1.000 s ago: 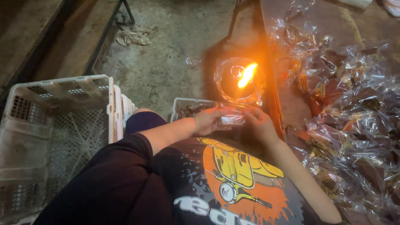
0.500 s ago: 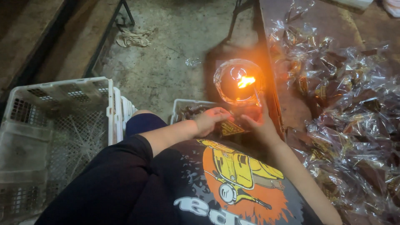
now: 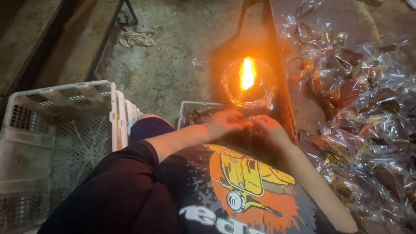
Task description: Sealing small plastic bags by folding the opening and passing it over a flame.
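Nearest the camera lies the person's dark shirt (image 3: 242,190) with its yellow and orange print. Just beyond it the left hand (image 3: 223,123) and the right hand (image 3: 271,130) meet in front of the body, fingertips together. Between them sits a small orange-lit packet (image 3: 248,125), pinched by the fingers of both hands; it is too small and too washed by the glow to say more about it. The hands hover close to the near edge of the bench (image 3: 312,112).

To the left stands a pale plastic crate (image 3: 65,143) with slotted walls. A smaller tray (image 3: 195,113) of dark pieces sits just behind the left hand.

Past the hands, a flame (image 3: 247,73) burns in a round glass dish (image 3: 249,84) at the bench's edge. Clear wrapped packets (image 3: 368,108) are heaped over the bench to the right. Farther off, a crumpled rag (image 3: 138,37) lies on the concrete floor (image 3: 173,56).
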